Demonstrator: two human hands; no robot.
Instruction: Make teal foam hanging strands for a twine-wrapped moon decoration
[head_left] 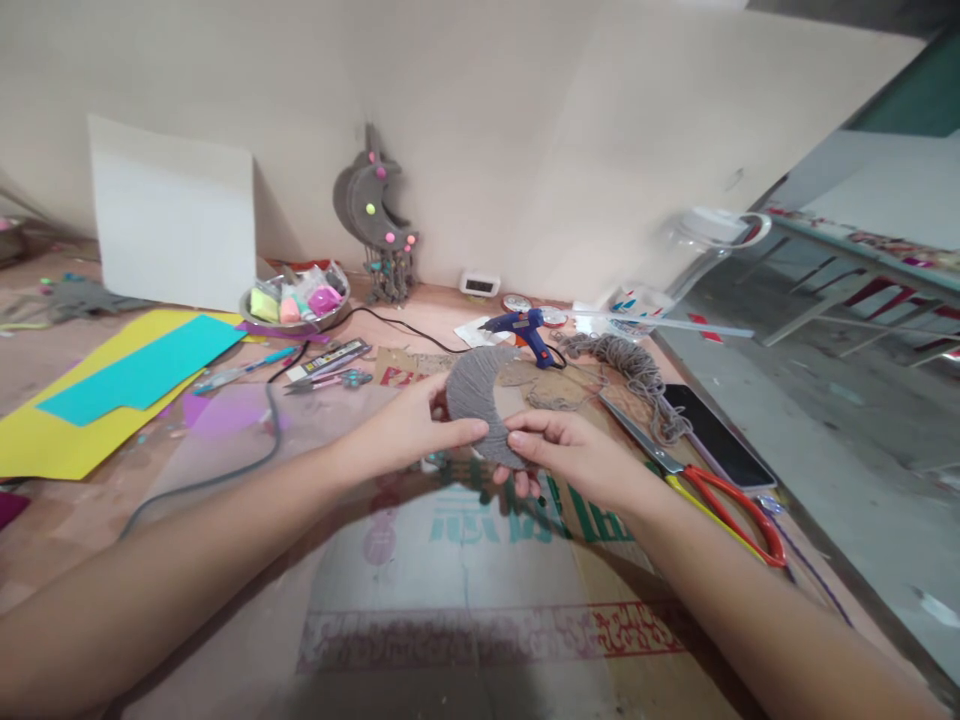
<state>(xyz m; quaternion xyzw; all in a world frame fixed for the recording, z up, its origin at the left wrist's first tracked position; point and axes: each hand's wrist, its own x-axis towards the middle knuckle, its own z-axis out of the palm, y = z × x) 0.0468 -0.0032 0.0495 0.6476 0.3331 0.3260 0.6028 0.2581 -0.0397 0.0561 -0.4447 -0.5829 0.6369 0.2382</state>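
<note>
Both my hands hold a grey yarn-wrapped crescent [472, 395] above a cardboard sheet [480, 590]. My left hand [409, 425] grips the crescent's left side, thumb laid across its lower part. My right hand [559, 450] pinches the crescent's lower tip between thumb and fingers. A strand of grey yarn runs off to a loose yarn pile [622, 365] at the right. A blue glue gun [525, 328] lies just beyond the crescent.
Red-handled scissors [705, 480] and a black phone [712, 435] lie to the right near the floor edge. Yellow and teal paper [112, 385], pens, a bowl of coloured bits [296, 300], a finished crescent hanging [379, 215] and a white board [172, 215] stand at the back left.
</note>
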